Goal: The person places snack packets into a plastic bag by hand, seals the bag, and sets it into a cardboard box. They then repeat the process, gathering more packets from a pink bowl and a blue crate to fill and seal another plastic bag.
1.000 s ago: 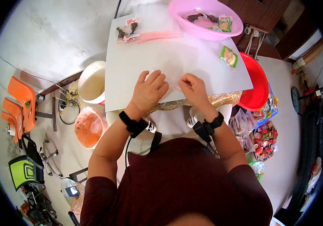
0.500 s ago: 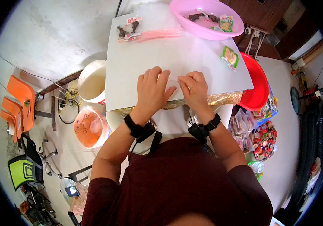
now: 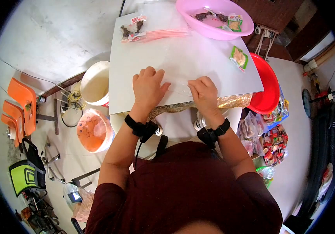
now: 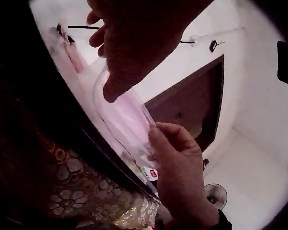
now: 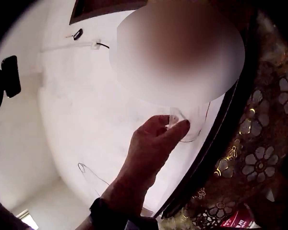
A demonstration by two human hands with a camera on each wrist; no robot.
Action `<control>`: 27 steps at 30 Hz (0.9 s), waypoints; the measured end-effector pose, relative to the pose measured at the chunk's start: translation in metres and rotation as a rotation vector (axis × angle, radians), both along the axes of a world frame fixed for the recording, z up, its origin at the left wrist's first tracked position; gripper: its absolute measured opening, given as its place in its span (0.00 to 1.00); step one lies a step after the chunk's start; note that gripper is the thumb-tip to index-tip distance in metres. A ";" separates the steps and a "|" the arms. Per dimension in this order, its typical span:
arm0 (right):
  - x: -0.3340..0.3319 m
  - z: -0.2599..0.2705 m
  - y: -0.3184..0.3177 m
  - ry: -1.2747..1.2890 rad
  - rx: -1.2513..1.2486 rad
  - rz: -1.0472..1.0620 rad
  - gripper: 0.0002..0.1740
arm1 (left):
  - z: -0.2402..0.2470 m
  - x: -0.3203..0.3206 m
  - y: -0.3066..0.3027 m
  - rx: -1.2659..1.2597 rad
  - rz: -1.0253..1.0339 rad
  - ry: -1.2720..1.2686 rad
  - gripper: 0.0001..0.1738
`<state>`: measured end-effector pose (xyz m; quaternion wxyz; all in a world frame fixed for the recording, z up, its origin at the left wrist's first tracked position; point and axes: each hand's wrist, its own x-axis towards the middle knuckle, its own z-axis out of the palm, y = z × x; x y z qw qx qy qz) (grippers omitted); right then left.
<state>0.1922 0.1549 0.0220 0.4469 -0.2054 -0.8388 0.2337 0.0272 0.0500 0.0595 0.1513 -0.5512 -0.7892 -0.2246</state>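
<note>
A clear plastic bag (image 3: 180,89) is stretched between the two hands near the table's front edge. The left hand (image 3: 148,89) pinches its left side between thumb and finger, its other fingers spread; the right wrist view shows this left hand (image 5: 149,148) at the bag (image 5: 196,120). On the other side, the right hand (image 3: 205,94) grips the bag's edge with thumb and curled fingers; the left wrist view shows that right hand (image 4: 178,160) on the film. A green-edged food packet (image 3: 239,58) lies to the right on the table.
Dark food pieces with packets (image 3: 133,29) and a stack of pink-edged bags (image 3: 165,35) lie at the back left. A pink basin (image 3: 214,34) stands at the back right. Beside the table are a red basin (image 3: 267,84) and a white bucket (image 3: 95,84).
The left hand has moved a little left, away from the right hand, and the clear film between them shows more plainly. The right hand has turned slightly and keeps its pinch.
</note>
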 end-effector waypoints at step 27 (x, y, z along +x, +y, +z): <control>0.024 -0.005 0.035 -0.211 0.026 0.176 0.07 | 0.201 -0.153 0.017 -0.205 -0.133 0.134 0.15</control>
